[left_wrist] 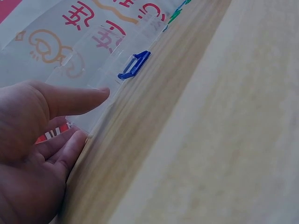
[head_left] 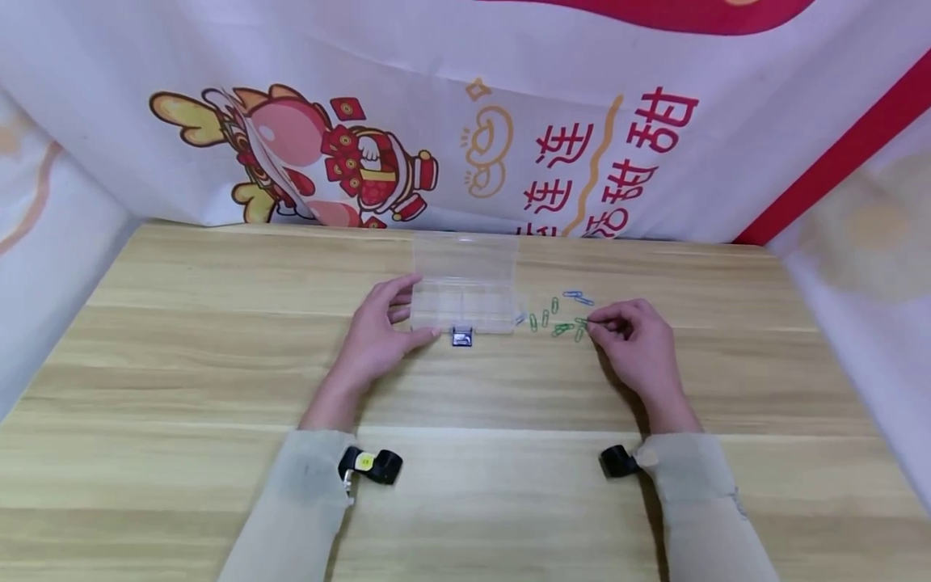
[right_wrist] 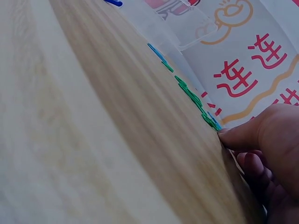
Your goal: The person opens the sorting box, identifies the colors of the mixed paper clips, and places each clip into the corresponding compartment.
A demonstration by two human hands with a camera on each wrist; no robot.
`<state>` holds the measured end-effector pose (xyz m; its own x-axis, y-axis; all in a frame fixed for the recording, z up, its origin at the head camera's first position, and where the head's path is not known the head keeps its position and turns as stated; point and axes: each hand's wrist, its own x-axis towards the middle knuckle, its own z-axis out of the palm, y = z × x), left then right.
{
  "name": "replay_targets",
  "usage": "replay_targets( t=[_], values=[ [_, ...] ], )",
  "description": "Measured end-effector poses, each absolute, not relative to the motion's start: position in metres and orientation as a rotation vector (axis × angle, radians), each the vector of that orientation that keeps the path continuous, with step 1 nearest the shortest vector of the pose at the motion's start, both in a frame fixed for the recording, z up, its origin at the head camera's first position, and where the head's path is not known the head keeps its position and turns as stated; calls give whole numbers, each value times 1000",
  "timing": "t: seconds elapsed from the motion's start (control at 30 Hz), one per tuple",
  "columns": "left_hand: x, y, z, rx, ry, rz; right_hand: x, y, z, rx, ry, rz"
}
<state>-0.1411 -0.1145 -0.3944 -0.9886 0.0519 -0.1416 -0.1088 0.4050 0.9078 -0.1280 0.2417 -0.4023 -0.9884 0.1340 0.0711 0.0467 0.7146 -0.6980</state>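
The box [head_left: 488, 325] is clear plastic, smooth and glossy. The latch [head_left: 461, 336] at its front edge is shiny blue plastic. To the box's right, the paper clips [head_left: 545, 318] look smooth and coated. Under the box, the tabletop [head_left: 465, 501] shows smooth wood grain with a low sheen. Behind it, the printed hanging [head_left: 436, 48] looks like matt, lightly creased cloth; in front, the sleeves [head_left: 284, 517] are matt cloth.
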Motion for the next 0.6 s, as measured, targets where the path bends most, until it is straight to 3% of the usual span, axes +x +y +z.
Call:
replay_targets(
  t=[0.6],
  values=[
    [-139,-115,-393,-40,2495,1668,-125,239,-406,-144,-2775,1084]
  ],
)
